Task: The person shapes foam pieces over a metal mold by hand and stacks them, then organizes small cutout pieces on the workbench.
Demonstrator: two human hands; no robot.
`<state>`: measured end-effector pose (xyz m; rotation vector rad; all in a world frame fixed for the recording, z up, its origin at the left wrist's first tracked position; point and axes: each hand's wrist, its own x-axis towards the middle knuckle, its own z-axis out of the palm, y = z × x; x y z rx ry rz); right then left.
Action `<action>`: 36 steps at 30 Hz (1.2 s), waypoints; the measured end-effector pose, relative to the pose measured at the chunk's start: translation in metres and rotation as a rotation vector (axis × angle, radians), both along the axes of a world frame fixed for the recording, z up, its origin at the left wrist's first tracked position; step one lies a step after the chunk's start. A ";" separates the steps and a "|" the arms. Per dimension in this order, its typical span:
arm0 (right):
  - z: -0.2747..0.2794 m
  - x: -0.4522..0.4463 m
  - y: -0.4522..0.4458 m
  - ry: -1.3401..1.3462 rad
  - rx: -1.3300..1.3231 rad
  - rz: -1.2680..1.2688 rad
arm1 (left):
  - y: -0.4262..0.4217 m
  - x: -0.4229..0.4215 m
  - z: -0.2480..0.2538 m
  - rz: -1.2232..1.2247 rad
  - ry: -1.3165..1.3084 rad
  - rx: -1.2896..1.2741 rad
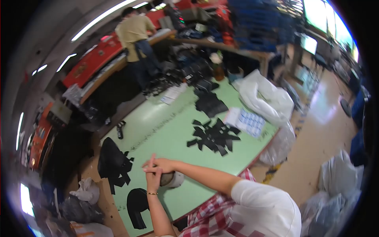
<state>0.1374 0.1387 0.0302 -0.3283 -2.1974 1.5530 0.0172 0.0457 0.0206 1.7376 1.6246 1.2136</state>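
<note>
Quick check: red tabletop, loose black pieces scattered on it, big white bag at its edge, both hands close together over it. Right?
Not quite: the tabletop is green, not red, as the head view shows. The rest holds: loose black pieces scattered on it, big white bag at its edge, left hand and right hand close together over it.

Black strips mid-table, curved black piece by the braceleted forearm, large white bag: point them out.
Black strips (pixel 212 135): head view, middle of the heap.
Curved black piece (pixel 135 205): head view, its middle, below the bend.
Large white bag (pixel 271 104): head view, middle of its side.
</note>
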 end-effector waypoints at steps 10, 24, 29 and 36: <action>-0.032 -0.003 0.002 0.055 -0.032 -0.101 | 0.004 0.008 -0.016 0.116 -0.192 0.224; -0.061 -0.007 0.011 0.128 -0.155 -0.021 | 0.001 0.008 -0.007 0.104 -0.057 0.317; -0.054 -0.002 0.008 0.114 -0.197 -0.031 | -0.001 0.008 -0.005 0.103 -0.075 0.313; -0.054 -0.005 0.004 0.225 -0.143 -0.101 | -0.001 0.009 -0.003 0.108 -0.073 0.305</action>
